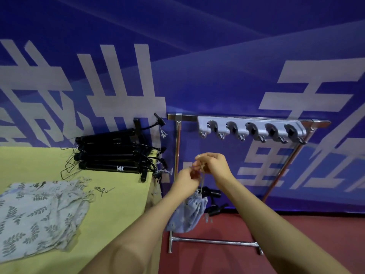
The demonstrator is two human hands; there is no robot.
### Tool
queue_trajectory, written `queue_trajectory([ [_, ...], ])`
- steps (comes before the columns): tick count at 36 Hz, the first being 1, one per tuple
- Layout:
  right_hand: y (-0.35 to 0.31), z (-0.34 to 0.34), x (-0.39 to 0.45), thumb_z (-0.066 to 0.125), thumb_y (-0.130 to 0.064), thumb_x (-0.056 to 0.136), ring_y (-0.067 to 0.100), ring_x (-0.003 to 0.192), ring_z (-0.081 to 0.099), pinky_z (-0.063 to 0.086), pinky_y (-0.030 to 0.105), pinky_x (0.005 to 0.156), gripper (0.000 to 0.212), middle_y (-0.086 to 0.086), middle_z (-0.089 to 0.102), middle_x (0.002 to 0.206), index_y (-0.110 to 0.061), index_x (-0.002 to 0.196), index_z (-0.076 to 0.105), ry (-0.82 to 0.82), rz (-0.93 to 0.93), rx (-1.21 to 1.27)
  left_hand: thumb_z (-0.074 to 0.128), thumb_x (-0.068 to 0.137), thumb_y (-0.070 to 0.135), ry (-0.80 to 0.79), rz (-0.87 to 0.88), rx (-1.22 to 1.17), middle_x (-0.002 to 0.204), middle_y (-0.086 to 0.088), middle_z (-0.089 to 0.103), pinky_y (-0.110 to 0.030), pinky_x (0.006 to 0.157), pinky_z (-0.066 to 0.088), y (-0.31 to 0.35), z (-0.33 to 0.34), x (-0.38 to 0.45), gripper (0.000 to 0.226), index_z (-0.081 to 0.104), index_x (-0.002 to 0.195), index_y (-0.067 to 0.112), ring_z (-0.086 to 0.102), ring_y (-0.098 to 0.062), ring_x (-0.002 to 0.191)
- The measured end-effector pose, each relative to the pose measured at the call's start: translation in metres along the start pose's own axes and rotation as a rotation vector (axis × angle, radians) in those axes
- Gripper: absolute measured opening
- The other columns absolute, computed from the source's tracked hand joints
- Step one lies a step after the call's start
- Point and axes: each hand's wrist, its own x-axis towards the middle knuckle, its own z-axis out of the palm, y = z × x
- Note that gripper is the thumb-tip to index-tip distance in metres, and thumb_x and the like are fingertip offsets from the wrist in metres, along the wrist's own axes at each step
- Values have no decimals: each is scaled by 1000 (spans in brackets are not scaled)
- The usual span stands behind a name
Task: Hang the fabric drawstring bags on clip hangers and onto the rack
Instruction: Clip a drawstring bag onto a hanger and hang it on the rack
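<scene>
1. Your left hand [186, 179] pinches the drawstring [201, 176] of a pale blue drawstring bag [188, 212], fingers curled round the cord just below your right hand.
2. Your right hand [212, 165] grips the same drawstring a little higher, thumb and fingers closed on it; the two hands almost touch.
3. The bag hangs from the cord below both hands, its mouth gathered, in the air in front of the rack's left post, just off the right edge of the counter [122, 204].
4. The rack [248, 118] stands on the red floor [296, 244] against the blue banner wall [197, 56]; a grey bar of clamps [250, 128] is mounted under its top rail, and no bag hangs there.
5. A stack of black clip hangers [112, 155] lies at the far right corner of the counter, wire hooks pointing left.
6. A pile of leaf-print fabric bags [39, 214] lies on the near left of the counter, well apart from your hands.
7. A few small metal pins [100, 189] lie on the yellow counter between the pile and the hangers.
8. Some dark objects [214, 202] lie on the floor behind the hanging bag; you cannot tell what they are.
</scene>
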Motion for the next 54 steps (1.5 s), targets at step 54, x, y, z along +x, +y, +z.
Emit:
queue_trajectory([
  [54,25,-19,146,49,-7,95,18,54,43,44,29,54,16,6,45,58,-6,79,56,339,-153,-179,47,94,6,63,155,-156,62,2,57,-32,67,48,7,-15,183,31,58,72,24,56,-17,63],
])
